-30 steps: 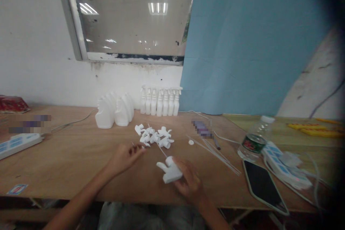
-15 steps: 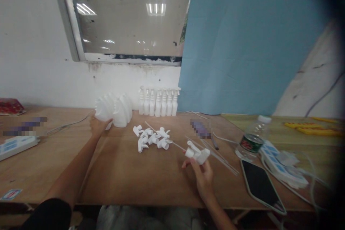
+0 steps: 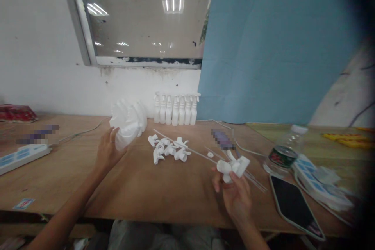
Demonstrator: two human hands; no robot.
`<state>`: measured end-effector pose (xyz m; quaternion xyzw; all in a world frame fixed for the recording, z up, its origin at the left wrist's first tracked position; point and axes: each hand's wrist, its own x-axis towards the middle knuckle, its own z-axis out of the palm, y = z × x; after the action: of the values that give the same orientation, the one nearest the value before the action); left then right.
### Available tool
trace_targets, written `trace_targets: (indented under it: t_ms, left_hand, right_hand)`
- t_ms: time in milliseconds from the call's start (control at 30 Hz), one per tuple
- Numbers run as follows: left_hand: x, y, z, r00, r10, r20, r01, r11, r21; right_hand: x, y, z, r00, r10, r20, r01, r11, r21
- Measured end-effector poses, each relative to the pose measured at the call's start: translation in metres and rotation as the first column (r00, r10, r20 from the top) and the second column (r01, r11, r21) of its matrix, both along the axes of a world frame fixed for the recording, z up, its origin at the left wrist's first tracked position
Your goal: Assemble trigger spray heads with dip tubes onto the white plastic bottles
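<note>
My left hand (image 3: 109,150) is closed around a translucent white bottle (image 3: 127,134), tilted in front of the group of similar bottles (image 3: 140,111). In my right hand (image 3: 238,197) is a white trigger spray head (image 3: 239,166), gripped by the fingers. A long thin tube (image 3: 195,151) runs from near that head leftward over the table. Between the hands lies a loose pile of white spray heads (image 3: 170,149). A small white ring (image 3: 210,155) rests beyond my right hand.
Several bottles with spray heads (image 3: 175,111) stand in a row by the wall. Thin tubes (image 3: 254,181) lie behind my right hand. At the right are a water bottle (image 3: 283,155), a phone (image 3: 295,205) and a power strip (image 3: 310,177); another power strip (image 3: 25,156) is far left.
My left hand has drawn a bottle from the group toward me and tilted it. My right hand has moved right and nearer, turning the spray head. The view has shifted slightly.
</note>
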<state>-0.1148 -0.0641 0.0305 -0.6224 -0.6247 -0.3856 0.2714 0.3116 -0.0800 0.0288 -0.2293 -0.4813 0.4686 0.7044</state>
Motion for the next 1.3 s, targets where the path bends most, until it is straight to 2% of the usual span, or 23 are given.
trace_targets:
  t_ms: [100,233,400,533,633,733,833,933,1133,1300]
  left_hand:
    - [0.017,-0.011,0.005,0.998,-0.033,-0.046,0.033,0.999,0.01]
    - [0.028,-0.014,0.01,0.995,-0.067,-0.068,0.067,0.998,0.011]
    - [0.035,-0.017,0.008,0.989,-0.086,-0.121,0.087,0.996,0.009]
    - [0.053,-0.027,0.004,0.978,-0.111,-0.177,0.115,0.993,0.011]
    - [0.077,-0.038,0.0,0.967,-0.146,-0.21,0.147,0.989,-0.012]
    - [0.101,-0.05,-0.008,0.947,-0.228,-0.228,0.214,0.973,-0.088]
    - [0.122,-0.061,-0.018,0.924,-0.329,-0.194,0.3,0.94,-0.164]
    - [0.136,-0.068,-0.028,0.916,-0.375,-0.14,0.34,0.914,-0.223]
    - [0.142,-0.072,-0.035,0.918,-0.378,-0.118,0.346,0.911,-0.225]
    - [0.139,-0.069,-0.037,0.915,-0.385,-0.121,0.359,0.914,-0.19]
  right_hand:
    - [0.001,-0.002,0.0,1.0,-0.008,0.001,0.008,1.0,-0.006]
    - [0.002,0.001,-0.004,1.0,0.013,0.001,-0.013,1.0,-0.008]
    - [0.002,0.005,-0.011,1.0,-0.006,0.028,0.006,1.0,-0.002]
    - [0.001,0.007,-0.018,0.993,-0.065,0.096,0.068,0.997,-0.029]
    - [0.0,0.011,-0.025,0.986,-0.077,0.147,0.088,0.994,-0.068]
    - [-0.002,0.015,-0.034,0.978,-0.037,0.203,0.061,0.991,-0.116]
    - [-0.004,0.017,-0.041,0.965,-0.016,0.263,0.053,0.989,-0.135]
    - [-0.006,0.016,-0.046,0.953,0.015,0.303,0.023,0.992,-0.121]
    - [-0.011,0.015,-0.047,0.946,0.099,0.31,-0.049,0.985,-0.164]
    - [-0.02,0.009,-0.035,0.927,0.176,0.331,-0.114,0.974,-0.198]
